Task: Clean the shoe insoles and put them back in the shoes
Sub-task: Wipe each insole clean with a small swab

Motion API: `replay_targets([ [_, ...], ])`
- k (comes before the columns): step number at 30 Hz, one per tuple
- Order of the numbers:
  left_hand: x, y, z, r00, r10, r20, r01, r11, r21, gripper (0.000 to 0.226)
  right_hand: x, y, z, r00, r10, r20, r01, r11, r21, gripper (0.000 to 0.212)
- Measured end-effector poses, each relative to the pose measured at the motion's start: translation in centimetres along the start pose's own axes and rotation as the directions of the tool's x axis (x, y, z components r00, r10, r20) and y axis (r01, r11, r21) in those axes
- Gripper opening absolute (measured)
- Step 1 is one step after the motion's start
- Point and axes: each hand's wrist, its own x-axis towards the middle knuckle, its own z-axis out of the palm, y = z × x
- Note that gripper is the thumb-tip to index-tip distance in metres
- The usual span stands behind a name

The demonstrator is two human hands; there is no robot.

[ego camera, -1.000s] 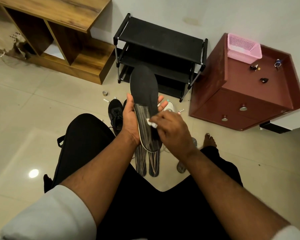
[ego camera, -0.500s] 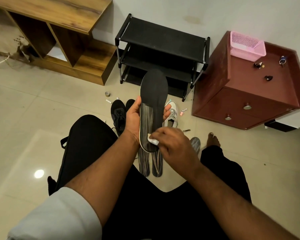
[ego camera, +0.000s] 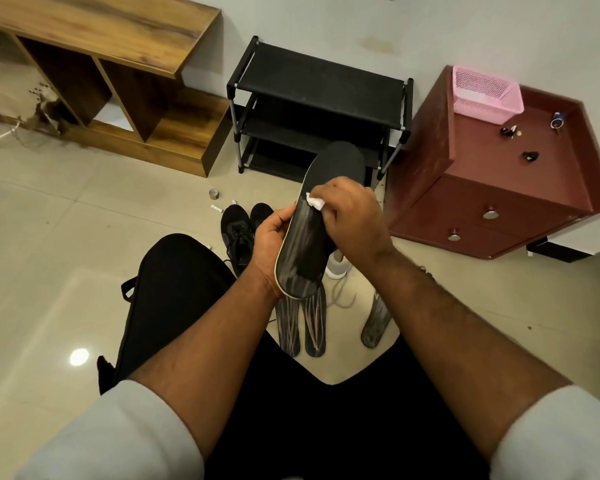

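Pale tiled floor, glossy, backed by a white wall. Far left, against that wall: wooden shelf unit. Right of it: black shoe rack. Farther right: red-brown cabinet, topped by a pink basket and a few small objects too tiny to identify.

Seen from above, seated, knees in black, both forearms reaching forward from pale sleeves. Held up at centre over the floor: dark insole, toe end pointing away toward the rack, streaked heel end nearest. Left hand gripping its left edge, fingers curled round the rim, thumb on the upper face. Right hand over the middle of the insole, fingers bunched together and clamped on a small white wipe, pressed against the insole's upper face.

On the floor beneath and beyond: pair of black shoes just left of the held insole; part of a light-coloured shoe showing under the right wrist. Nearer, lying flat side by side: two streaked insoles. One more insole to their right, apart, partly hidden by the right forearm. Small bits of litter near the black shoes, among them a roll of tape.
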Motion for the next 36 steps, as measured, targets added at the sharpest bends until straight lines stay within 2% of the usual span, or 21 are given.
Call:
replay_targets([
  [4, -0.5, 0.3, 0.4, 0.998, -0.06, 0.034, 0.063, 0.995, -0.077, 0.038, -2.7, -2.1, -0.1, 0.996, -0.056, 0.065, 0.049, 0.993, 0.108, 0.039],
  [7, -0.6, 0.6, 0.2, 0.988, -0.142, 0.065, 0.149, 0.983, -0.105, 0.054, -6.4, -3.7, 0.7, 0.991, -0.097, 0.094, 0.082, 0.985, 0.152, 0.022],
  [9, -0.5, 0.7, -0.1, 0.984, -0.162, 0.078, 0.169, 0.981, -0.098, 0.068, -8.0, -4.3, 1.1, 0.989, -0.131, 0.067, 0.12, 0.982, 0.144, 0.023],
  [11, -0.5, 0.7, -0.1, 0.978, -0.185, 0.094, 0.192, 0.979, -0.075, 0.073, -8.1, -4.2, 1.0, 0.986, -0.162, 0.045, 0.155, 0.98, 0.123, 0.027],
  [15, -0.6, 0.3, 0.2, 0.991, -0.116, 0.061, 0.121, 0.99, -0.078, 0.046, -4.9, -2.6, 0.6, 0.989, -0.136, 0.055, 0.134, 0.99, 0.044, 0.029],
  [18, -0.7, -0.5, 0.2, 0.997, -0.051, 0.051, 0.052, 0.999, -0.004, 0.036, -1.8, -1.2, -0.1, 0.998, -0.068, 0.006, 0.068, 0.997, -0.023, 0.04],
  [22, -0.8, -0.5, 0.3, 0.996, -0.044, 0.082, 0.043, 0.999, 0.013, 0.035, 0.4, -0.5, -0.8, 1.0, -0.023, 0.015, 0.023, 1.0, -0.018, 0.044],
  [27, -0.1, 0.0, -0.4, 0.991, -0.088, 0.097, 0.097, 0.991, -0.092, 0.041, -3.2, -2.7, 0.6, 0.985, -0.145, 0.092, 0.141, 0.989, 0.055, 0.034],
  [30, -0.1, 0.5, -0.7, 0.978, -0.15, 0.144, 0.159, 0.986, -0.056, 0.053, -6.3, -4.0, 1.3, 0.975, -0.201, 0.09, 0.191, 0.975, 0.109, 0.028],
  [33, 0.0, 0.3, -0.9, 0.974, -0.179, 0.139, 0.188, 0.981, -0.052, 0.057, -7.1, -4.1, 1.4, 0.958, -0.273, 0.083, 0.268, 0.961, 0.071, 0.025],
  [36, -0.1, -0.2, -1.0, 0.982, -0.151, 0.117, 0.162, 0.983, -0.089, 0.045, -5.5, -2.8, 1.2, 0.962, -0.255, 0.094, 0.259, 0.965, -0.03, 0.025],
])
